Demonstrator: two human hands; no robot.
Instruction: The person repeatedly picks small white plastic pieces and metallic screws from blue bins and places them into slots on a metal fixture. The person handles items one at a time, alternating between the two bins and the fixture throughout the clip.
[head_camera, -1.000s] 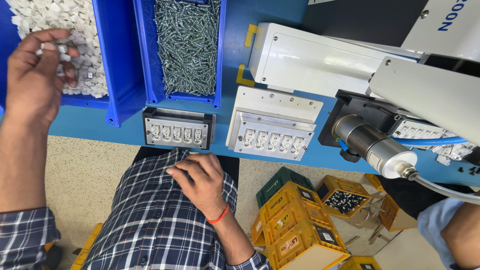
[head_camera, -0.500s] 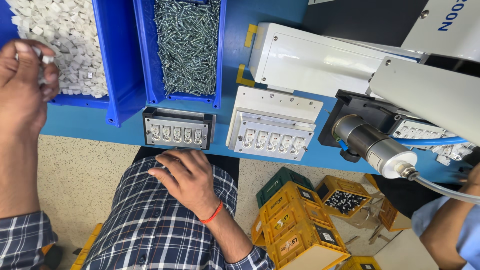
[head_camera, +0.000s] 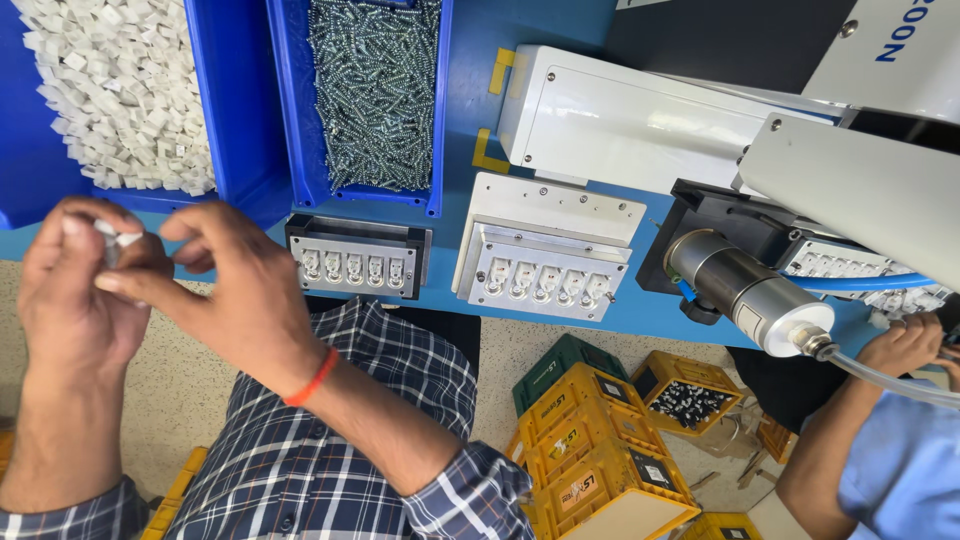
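- Blue workbench (head_camera: 470, 150) filled the upper part of the view, with speckled floor below its front edge and the person's plaid-shirted lap under the hands.
- Left hand (head_camera: 75, 290) was closed around small white plastic pieces (head_camera: 112, 235), pinched at the fingertips; how many pieces it held could not be told.
- Right hand (head_camera: 235, 290), with an orange band at the wrist, had come across to meet the left one, its thumb and forefinger touching the same white pieces; whether it truly gripped one or only touched it could not be told.
- Both hands hovered in front of the bench edge, just left of the dark fixture (head_camera: 358, 258), apart from it.
- That dark fixture sat at the bench's front edge and carried a row of five small metal-looking sockets.
- Behind and left of the fixture stood a blue bin of white plastic pieces (head_camera: 125, 90), heaped full.
- Directly behind the fixture stood a second blue bin of silvery screws (head_camera: 378, 90).
- Right of the fixture lay a white fixture (head_camera: 545, 255) with its own row of five sockets, a white machine housing (head_camera: 630, 120) behind it.
- Farther right of the fixture, a cylindrical grey motor (head_camera: 745, 295) stuck out with a clear hose at its tip.
- Below and right of the fixture, yellow crates (head_camera: 590, 440) sat stacked on the floor.
- At the far right another person's hand (head_camera: 905, 345) and blue sleeve reached toward the machine.
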